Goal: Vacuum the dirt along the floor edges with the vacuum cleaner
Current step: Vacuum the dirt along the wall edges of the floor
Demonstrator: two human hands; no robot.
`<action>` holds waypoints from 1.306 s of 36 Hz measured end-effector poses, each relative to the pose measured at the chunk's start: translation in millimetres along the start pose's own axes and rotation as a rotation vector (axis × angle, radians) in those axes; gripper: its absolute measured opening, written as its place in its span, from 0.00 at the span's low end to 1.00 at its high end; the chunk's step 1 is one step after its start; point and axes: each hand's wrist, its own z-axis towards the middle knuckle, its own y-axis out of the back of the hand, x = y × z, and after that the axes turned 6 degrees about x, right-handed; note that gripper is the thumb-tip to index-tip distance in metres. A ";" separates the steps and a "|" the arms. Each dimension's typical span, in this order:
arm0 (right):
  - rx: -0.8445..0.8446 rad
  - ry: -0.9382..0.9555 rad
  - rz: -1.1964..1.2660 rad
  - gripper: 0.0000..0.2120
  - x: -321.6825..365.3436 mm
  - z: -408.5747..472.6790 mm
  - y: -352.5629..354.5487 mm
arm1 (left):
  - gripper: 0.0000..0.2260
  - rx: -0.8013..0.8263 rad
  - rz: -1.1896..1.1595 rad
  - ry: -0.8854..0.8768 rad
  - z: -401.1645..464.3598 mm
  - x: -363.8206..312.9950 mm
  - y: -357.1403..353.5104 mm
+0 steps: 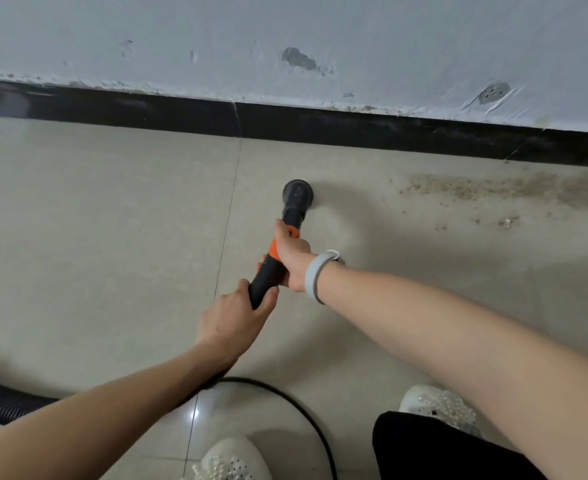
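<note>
On the wand [274, 263], both arms outstretched, each hand gripping.

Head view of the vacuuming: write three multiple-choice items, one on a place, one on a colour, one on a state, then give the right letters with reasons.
1. Where does the brown patch of dirt lie relative to the round black vacuum nozzle?
A. To its right, near the black baseboard
B. To its left, on the tile seam
C. Behind the person's shoes

2. What colour is the band on the black vacuum wand?
A. Blue
B. Orange
C. Green

3. How is the wand held?
A. By the right hand alone
B. By neither hand
C. By both hands

Answers:
1 A: the dirt spreads along the floor edge right of the nozzle.
2 B: an orange section shows under the right hand.
3 C: the right hand grips near the orange part, and the left hand grips the wand's lower end.
</note>
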 end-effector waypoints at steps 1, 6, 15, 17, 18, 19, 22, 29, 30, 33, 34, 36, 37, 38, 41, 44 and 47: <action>0.008 -0.013 -0.045 0.20 -5.8 0.5 -6.9 | 0.19 0.003 -0.050 0.031 -4.8 6.3 -3.2; -0.003 -0.030 -0.075 0.19 -33.0 -0.4 -15.9 | 0.17 0.010 -0.078 0.032 -22.7 27.7 -10.5; -0.177 -0.004 0.290 0.20 -47.0 -18.6 58.2 | 0.18 0.240 0.198 -0.239 -14.1 -10.7 -20.8; -0.218 -0.007 0.336 0.20 -45.3 -25.0 77.0 | 0.19 0.289 0.218 -0.289 -12.2 -26.5 -25.2; -0.233 -0.006 0.365 0.20 -43.3 -28.1 85.8 | 0.20 0.308 0.225 -0.312 -11.2 -34.9 -26.7; -0.240 -0.004 0.400 0.20 -41.2 -30.6 93.9 | 0.20 0.325 0.234 -0.333 -9.4 -43.1 -28.2; -0.240 0.005 0.490 0.21 -36.1 -37.7 116.8 | 0.21 0.357 0.282 -0.391 -2.8 -66.5 -31.9; -0.239 -0.009 0.533 0.22 -15.3 -45.9 163.5 | 0.22 0.383 0.330 -0.447 5.7 -116.8 -43.0; -0.230 -0.015 0.527 0.23 -8.4 -47.4 167.9 | 0.22 0.380 0.321 -0.447 8.5 -124.1 -41.9; -0.207 -0.010 0.509 0.25 9.4 -48.7 176.7 | 0.23 0.355 0.308 -0.437 16.7 -140.9 -36.7; -0.203 -0.005 0.496 0.24 12.0 -48.7 177.1 | 0.22 0.340 0.318 -0.437 18.0 -142.6 -35.3; -0.192 -0.001 0.477 0.22 10.7 -46.3 173.9 | 0.21 0.306 0.353 -0.419 15.9 -139.5 -34.5; -0.184 -0.002 0.466 0.21 7.6 -43.5 170.5 | 0.20 0.289 0.363 -0.398 13.4 -134.7 -35.6; -0.172 -0.004 0.449 0.21 4.2 -40.4 165.8 | 0.19 0.271 0.361 -0.370 10.4 -128.7 -37.0; -0.131 -0.015 0.397 0.21 -5.9 -30.1 147.9 | 0.18 0.223 0.327 -0.285 2.6 -107.7 -39.2; -0.089 -0.015 0.345 0.20 -12.5 -21.1 131.7 | 0.16 0.170 0.321 -0.224 -2.2 -91.5 -34.6; -0.033 -0.008 0.298 0.20 -6.9 -13.7 120.8 | 0.16 0.114 0.286 -0.162 -2.0 -85.9 -30.2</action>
